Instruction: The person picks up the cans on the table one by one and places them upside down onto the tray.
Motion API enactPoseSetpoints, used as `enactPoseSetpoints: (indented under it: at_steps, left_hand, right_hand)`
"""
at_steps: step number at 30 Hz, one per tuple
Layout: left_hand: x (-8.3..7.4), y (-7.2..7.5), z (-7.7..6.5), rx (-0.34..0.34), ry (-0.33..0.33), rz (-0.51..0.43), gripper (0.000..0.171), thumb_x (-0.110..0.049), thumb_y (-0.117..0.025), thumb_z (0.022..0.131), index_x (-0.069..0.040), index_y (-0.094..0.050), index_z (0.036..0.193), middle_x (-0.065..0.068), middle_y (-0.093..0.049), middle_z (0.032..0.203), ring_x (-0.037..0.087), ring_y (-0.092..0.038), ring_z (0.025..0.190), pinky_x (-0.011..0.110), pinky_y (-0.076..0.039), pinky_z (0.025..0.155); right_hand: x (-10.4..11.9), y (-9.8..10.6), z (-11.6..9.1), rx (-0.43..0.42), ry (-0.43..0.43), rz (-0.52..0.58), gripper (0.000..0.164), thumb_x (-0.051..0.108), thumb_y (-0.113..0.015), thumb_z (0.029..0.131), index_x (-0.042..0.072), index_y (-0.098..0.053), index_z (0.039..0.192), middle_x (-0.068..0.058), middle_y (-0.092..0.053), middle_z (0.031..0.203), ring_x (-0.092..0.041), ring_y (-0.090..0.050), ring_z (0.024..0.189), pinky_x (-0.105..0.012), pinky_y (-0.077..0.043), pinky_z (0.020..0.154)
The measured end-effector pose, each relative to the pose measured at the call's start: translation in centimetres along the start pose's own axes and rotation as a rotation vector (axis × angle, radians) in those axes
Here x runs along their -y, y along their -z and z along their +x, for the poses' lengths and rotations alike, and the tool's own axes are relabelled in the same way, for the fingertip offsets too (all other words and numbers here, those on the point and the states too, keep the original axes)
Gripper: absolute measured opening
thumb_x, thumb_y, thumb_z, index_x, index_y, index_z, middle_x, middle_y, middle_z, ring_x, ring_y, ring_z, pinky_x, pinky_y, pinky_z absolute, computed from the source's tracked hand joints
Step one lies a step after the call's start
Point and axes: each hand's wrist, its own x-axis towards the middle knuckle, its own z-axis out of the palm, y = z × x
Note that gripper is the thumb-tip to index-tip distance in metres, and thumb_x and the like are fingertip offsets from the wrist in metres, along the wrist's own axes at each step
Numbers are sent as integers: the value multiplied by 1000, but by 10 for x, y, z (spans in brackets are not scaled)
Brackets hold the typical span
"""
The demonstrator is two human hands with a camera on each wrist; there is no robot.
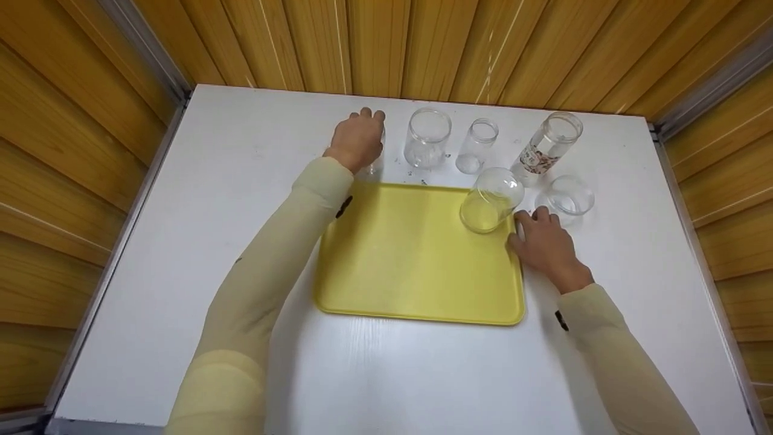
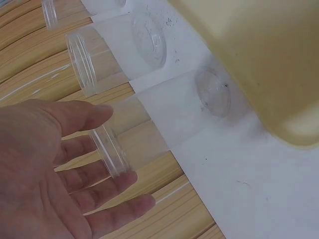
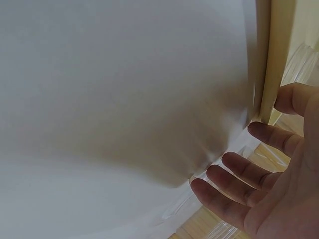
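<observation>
My left hand reaches over a clear jar that stands upright behind the tray. Thumb and fingertips lie on either side of its mouth, the fingers fairly straight. By the right edge of a yellow tray is my right hand, its thumb and index finger touching or very close to the rim and its other fingers extended. A wide clear jar stands on the tray's far right corner, close to that hand. Just beyond the right fingers sits a low clear jar.
Behind the tray stand a wide clear jar, a narrower clear jar and a tall jar with a printed label. A white table bears everything, with yellow wood-look panels along its back and sides.
</observation>
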Motion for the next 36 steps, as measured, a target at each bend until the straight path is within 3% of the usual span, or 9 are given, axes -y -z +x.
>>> enactPoseSetpoints:
  at_steps: [10, 18, 25, 30, 36]
  left_hand:
    - [4, -1, -4, -48, -17, -64, 44, -11, -61, 107, 1, -51, 148, 23, -58, 138, 36, -62, 121, 46, -57, 97]
    - [10, 0, -9, -51, -10, -87, 44, -12, -60, 107, 1, -51, 147, 23, -59, 136, 34, -63, 115, 45, -57, 98]
    - [13, 2, -11, -47, -2, -123, 46, -12, -61, 106, 0, -50, 149, 24, -58, 138, 36, -63, 120, 46, -55, 101]
    - [18, 3, -14, -49, 7, -174, 48, -11, -62, 106, 0, -49, 151, 23, -56, 142, 36, -60, 125, 45, -53, 104]
    - [23, 3, -19, -104, 6, -293, 49, -8, -64, 104, 3, -50, 149, 25, -57, 141, 38, -60, 127, 45, -51, 105]
  right_hand:
    - [0, 2, 2, 7, -2, -2, 50, 28, -49, 104, -3, -52, 143, -34, -44, 126, -53, -47, 111, -67, -49, 78]
    - [0, 2, 3, 40, -16, 2, 53, 29, -49, 104, -2, -49, 147, -34, -42, 130, -53, -45, 114, -67, -48, 79]
    - [1, 1, 2, 29, -13, 2, 52, 28, -50, 105, -3, -50, 146, -34, -43, 129, -53, -45, 114, -68, -48, 79]
    - [1, 0, 2, 14, -5, 4, 52, 28, -50, 104, -3, -51, 145, -34, -43, 128, -53, -45, 113, -67, -48, 78]
    - [0, -1, 0, -7, 6, 7, 51, 27, -51, 103, -4, -51, 143, -34, -43, 127, -54, -47, 111, -68, -49, 77]
